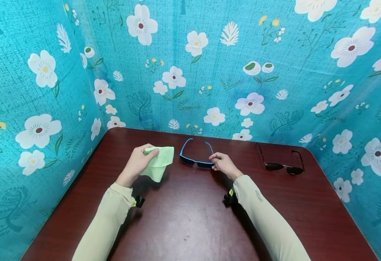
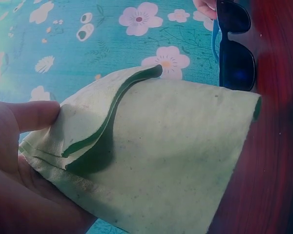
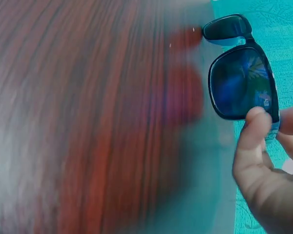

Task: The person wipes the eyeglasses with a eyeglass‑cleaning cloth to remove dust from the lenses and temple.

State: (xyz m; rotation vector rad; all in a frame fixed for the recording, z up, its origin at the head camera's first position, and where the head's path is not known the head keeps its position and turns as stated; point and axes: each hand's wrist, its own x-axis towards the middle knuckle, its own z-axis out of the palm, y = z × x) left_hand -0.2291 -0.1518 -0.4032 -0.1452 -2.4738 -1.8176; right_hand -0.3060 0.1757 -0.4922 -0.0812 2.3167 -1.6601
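Observation:
A pale green cloth, folded over on itself, is pinched between the thumb and fingers of my left hand. It hangs above the table in the head view and fills much of the left wrist view. My right hand pinches the outer end of the front of a pair of blue-and-black sunglasses. In the right wrist view the thumb lies at the edge of one dark lens. Both blue temples are unfolded and point toward the back curtain. Cloth and sunglasses are apart.
A second pair of dark sunglasses with thin frames lies unfolded at the right of the dark red wooden table. A turquoise flowered curtain hangs behind the table and along both sides.

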